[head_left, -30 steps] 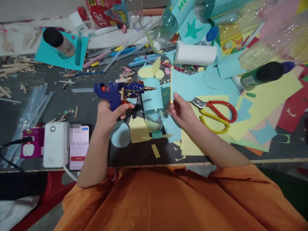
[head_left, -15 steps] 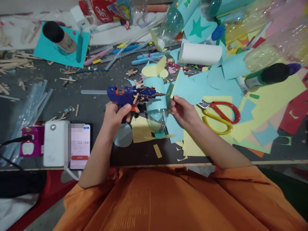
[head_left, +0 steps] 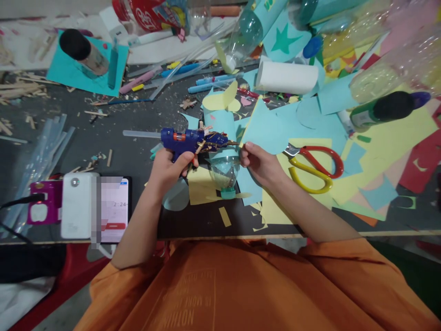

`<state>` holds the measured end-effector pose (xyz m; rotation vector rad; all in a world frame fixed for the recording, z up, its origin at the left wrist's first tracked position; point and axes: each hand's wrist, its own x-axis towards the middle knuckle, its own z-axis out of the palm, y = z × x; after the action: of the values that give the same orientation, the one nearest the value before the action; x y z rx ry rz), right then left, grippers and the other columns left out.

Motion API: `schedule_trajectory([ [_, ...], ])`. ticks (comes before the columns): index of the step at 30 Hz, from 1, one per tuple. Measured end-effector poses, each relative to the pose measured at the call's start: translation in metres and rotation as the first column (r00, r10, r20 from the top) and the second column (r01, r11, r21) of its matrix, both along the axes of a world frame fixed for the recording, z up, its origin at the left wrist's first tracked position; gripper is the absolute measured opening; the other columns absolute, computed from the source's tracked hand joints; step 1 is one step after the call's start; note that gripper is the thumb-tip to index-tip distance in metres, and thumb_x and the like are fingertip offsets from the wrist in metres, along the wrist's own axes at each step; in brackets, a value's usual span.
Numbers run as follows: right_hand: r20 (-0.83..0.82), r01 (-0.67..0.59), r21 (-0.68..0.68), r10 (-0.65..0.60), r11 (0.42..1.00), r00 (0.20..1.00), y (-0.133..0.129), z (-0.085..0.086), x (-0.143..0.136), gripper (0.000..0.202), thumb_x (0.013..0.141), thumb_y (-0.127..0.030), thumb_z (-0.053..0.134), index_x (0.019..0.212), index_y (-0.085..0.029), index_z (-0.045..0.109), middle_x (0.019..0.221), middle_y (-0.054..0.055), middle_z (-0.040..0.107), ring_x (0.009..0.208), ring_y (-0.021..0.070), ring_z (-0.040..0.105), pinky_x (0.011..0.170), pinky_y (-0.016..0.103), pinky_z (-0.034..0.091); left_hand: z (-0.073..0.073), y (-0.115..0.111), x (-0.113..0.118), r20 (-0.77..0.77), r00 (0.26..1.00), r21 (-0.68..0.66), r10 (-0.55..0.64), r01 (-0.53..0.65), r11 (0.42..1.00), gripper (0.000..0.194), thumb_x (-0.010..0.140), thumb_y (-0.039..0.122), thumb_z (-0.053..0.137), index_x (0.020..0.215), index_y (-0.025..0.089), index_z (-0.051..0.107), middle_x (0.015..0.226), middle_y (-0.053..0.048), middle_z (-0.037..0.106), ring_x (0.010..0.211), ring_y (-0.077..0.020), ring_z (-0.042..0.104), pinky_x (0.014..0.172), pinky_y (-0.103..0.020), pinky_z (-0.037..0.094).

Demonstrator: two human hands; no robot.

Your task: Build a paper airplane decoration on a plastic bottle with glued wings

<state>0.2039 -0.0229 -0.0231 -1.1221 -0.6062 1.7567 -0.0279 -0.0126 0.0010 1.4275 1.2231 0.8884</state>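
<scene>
My left hand is wrapped round the handle of a blue glue gun, with a clear glue stick poking out of its back end. The nozzle points right, at the edge of a light blue paper piece. That piece's lower left corner is pinched in my right hand. Under the nozzle lies a clear green bottle wrapped in light blue paper, its cap towards me. Yellow paper shapes sit at its far end.
Red and yellow scissors lie right of my right hand. A white paper roll and a dark-capped bottle are further back. A power bank and a phone rest at the front left.
The glue gun in my left hand has moved slightly right and down, its nozzle now at the paper's edge. My right hand has shifted slightly down with the paper.
</scene>
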Motion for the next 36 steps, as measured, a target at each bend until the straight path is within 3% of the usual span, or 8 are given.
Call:
schedule_trajectory([
  [21,0.024,-0.031,0.022,0.03,0.999,0.999,-0.001,0.0012,-0.0003,0.043,0.062,-0.055,0.084,0.053,-0.022,0.058,0.047,-0.007,0.046,0.047,0.0067,0.042,0.052,0.024,0.042,0.0062,-0.0011,0.0,-0.086,0.996,-0.026,-0.002,0.0,1.0,0.051,0.079,0.064,0.064,0.061,0.018,0.058,0.05,0.001,0.055,0.037,-0.0057,0.039,0.039,-0.022,0.033],
  [30,0.042,-0.02,0.023,0.019,1.0,0.999,-0.0022,0.0004,-0.0013,0.045,0.06,-0.057,0.085,0.052,-0.022,0.057,0.047,-0.007,0.045,0.047,0.0069,0.041,0.054,0.025,0.04,0.0029,0.0001,0.0,-0.042,0.999,-0.004,0.013,-0.013,1.0,0.039,0.08,0.053,0.064,0.061,0.019,0.056,0.051,0.0,0.057,0.035,-0.006,0.038,0.036,-0.022,0.031],
  [36,0.06,-0.039,0.005,0.039,0.999,0.997,-0.0025,-0.0013,-0.0006,0.046,0.062,-0.057,0.083,0.053,-0.022,0.055,0.048,-0.007,0.044,0.048,0.0073,0.041,0.054,0.026,0.04,0.0017,-0.0001,-0.0013,-0.035,0.999,-0.01,0.003,-0.004,1.0,0.04,0.081,0.054,0.063,0.061,0.02,0.055,0.05,0.001,0.056,0.035,-0.0059,0.038,0.036,-0.022,0.03],
])
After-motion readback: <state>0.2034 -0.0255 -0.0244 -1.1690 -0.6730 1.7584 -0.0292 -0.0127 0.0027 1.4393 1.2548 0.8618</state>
